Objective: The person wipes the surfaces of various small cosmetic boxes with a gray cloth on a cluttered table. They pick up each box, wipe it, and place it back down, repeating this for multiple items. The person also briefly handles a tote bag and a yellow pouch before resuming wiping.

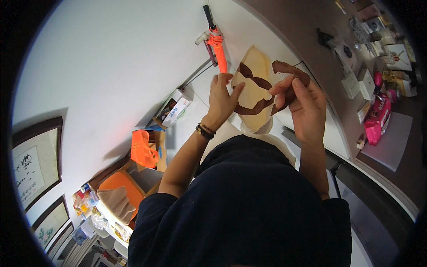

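A cream-coloured item, seemingly a cloth bag (pixel 251 91), hangs in front of me. My left hand (pixel 220 96) grips its left edge, thumb on the near side and fingers curled around. Brown fabric-like strips cross it: an upper strip (pixel 256 79) slants across, and a lower strip (pixel 254 109) curves between my hands. With thumb and fingers, my right hand (pixel 308 105) pinches a brown strip (pixel 287 67) whose free end curls above the fingers. Where the strips join the cream item is hidden by my fingers.
A folded orange umbrella (pixel 219 50) hangs by the wall pipe. Left stand a carton (pixel 175 111), an orange bag (pixel 144 148) and an orange chair (pixel 121 190). A brown countertop (pixel 302 31) at right carries boxes and a pink packet (pixel 378 118).
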